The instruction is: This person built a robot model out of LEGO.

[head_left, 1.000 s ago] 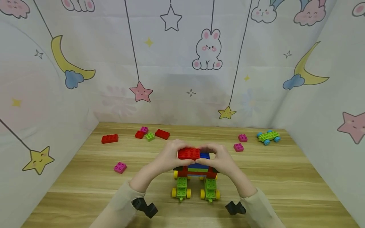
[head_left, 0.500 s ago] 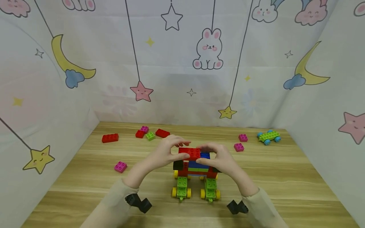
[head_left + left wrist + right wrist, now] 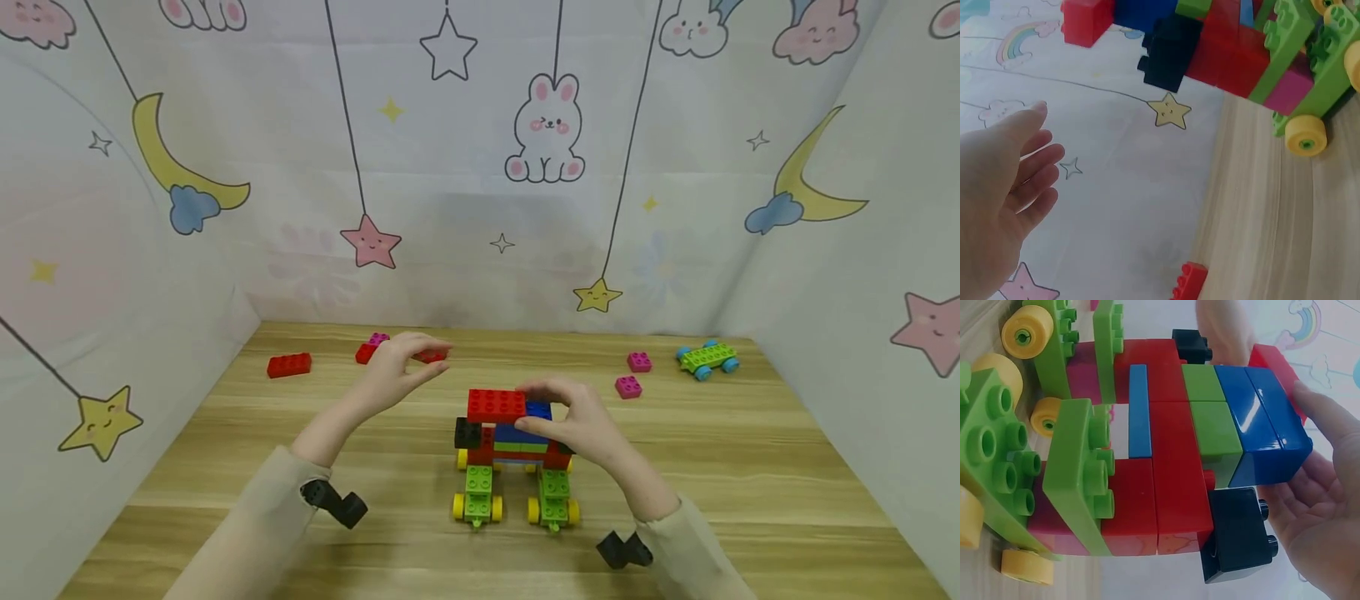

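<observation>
Includes, at the left edge, a left hand (image 3: 1007,187) with fingers loosely bent, apart from a wheeled brick toy (image 3: 1225,47) cut off by the top and right edges. Comprises, in that toy, a red end brick (image 3: 1088,22), a dark blue brick (image 3: 1142,14), a black brick (image 3: 1169,56), further red bricks (image 3: 1241,65), light green studded pieces (image 3: 1290,42), a magenta brick (image 3: 1291,90) and yellow wheels (image 3: 1305,135). Contains also a lone red brick (image 3: 1189,284), cropped at the bottom, a pale wood-grain table (image 3: 1260,219) and a white cloth (image 3: 1135,206) printed with a rainbow (image 3: 1022,42), a yellow star (image 3: 1169,111) and a pink star (image 3: 1025,284).
</observation>
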Demonstrator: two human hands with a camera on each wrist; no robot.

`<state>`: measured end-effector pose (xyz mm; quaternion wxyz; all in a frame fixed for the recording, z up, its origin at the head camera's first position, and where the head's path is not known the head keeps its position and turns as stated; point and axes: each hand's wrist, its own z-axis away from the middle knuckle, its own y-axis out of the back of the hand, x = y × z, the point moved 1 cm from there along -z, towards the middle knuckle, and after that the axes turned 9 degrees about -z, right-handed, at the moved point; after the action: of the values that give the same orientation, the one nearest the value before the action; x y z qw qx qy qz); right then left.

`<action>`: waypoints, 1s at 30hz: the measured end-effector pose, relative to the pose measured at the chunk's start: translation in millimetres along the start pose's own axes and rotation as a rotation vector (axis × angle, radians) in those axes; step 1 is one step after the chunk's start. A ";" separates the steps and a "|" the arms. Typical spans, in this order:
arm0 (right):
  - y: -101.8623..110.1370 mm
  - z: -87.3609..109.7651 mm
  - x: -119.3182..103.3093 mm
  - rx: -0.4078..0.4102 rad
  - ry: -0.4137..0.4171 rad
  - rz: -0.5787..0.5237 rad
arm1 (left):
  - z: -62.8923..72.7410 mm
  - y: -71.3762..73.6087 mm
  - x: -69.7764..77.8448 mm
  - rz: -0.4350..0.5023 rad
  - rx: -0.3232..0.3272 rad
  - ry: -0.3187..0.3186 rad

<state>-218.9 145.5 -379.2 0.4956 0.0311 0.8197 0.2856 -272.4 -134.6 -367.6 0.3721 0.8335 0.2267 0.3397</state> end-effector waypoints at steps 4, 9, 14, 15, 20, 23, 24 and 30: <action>-1.4 -0.2 1.9 0.009 -0.011 0.008 | -1.1 -5.1 -22.6 -0.009 0.002 0.068; -1.9 -0.7 2.5 0.008 -0.024 0.013 | -3.7 -12.4 -47.4 -0.033 -0.008 0.127; -1.9 -0.3 1.9 0.009 -0.034 0.009 | -8.4 -20.6 -62.9 -0.046 -0.061 0.161; -1.9 -0.2 2.0 0.010 -0.036 0.007 | -9.6 -22.9 -66.2 -0.055 -0.072 0.167; -1.7 -0.2 1.9 0.012 -0.046 0.006 | -15.1 -33.6 -80.0 -0.085 -0.126 0.210; -2.0 -0.2 1.4 0.013 -0.052 0.004 | -18.5 -39.6 -86.2 -0.109 -0.147 0.222; -2.0 -0.1 1.4 0.013 -0.054 0.003 | -19.7 -41.7 -87.9 -0.121 -0.153 0.221; -1.8 0.0 2.9 0.012 -0.050 0.000 | -25.3 -54.0 -96.4 -0.198 -0.238 0.222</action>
<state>-220.0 145.0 -382.4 0.5156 0.0412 0.8088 0.2798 -362.0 -150.1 -435.2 0.4724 0.7146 0.3054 0.4158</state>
